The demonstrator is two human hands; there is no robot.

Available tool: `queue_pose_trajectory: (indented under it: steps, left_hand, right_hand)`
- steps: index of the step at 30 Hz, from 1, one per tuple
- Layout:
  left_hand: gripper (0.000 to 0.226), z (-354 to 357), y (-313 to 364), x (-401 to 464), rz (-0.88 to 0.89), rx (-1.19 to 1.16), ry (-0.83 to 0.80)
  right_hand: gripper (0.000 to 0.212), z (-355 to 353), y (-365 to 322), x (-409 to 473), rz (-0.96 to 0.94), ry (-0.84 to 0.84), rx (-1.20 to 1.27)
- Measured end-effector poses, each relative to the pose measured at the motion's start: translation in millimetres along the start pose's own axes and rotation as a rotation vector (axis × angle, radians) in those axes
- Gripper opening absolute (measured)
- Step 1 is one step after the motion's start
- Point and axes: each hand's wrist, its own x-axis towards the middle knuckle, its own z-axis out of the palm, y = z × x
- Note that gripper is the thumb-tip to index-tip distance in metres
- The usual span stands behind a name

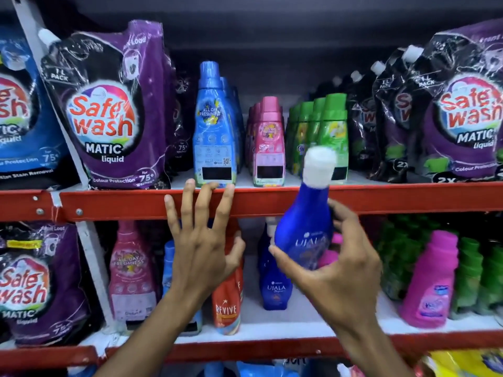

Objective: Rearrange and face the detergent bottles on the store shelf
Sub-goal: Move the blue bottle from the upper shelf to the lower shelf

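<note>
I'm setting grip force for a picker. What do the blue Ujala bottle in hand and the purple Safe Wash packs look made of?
Ujala bottle: likely rigid plastic, smooth satin sheen, with a white plastic-looking cap. Safe Wash pouch: flexible glossy film, judging by its creases and sharp glare streaks.

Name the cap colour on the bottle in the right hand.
White, on the blue Ujala bottle; head view.

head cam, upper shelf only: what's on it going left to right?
Blue Safewash pouch → purple Safewash pouch → tall blue bottles → pink bottles → green bottles → purple Safewash pouches at the right end. The held Ujala bottle in the right hand is off the shelf, so not counted.
</note>
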Motion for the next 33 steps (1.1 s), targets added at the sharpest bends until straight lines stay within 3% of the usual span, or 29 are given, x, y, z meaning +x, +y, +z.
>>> queue_pose_trajectory:
  steps: [8,16,28,33]
  left_hand:
    - [0.095,7.6,0.5,-1.3,-0.006,0.026,0.015]
    - [0.1,7.3,-0.1,-2.5,-0.005,0.035,-0.023]
    - [0.097,-8.6,17.2,-11.6,-0.06,-0.044,-0.112]
    - [0.082,-3.3,54.3,-66.4,0.039,-0.272,-0.168]
  right_hand:
    - [0.09,46.7,65.9,-89.5,0.216,-0.288,-0.082]
    - [0.091,83.4,90.9,-118.5,0.368,-0.442,-0.138]
    - [0.098,82.7,98.5,-130.1,0.365,-0.475,-0.176]
    - [0.086,53.6,108.5,-136.4,0.231,-0.344,-0.216]
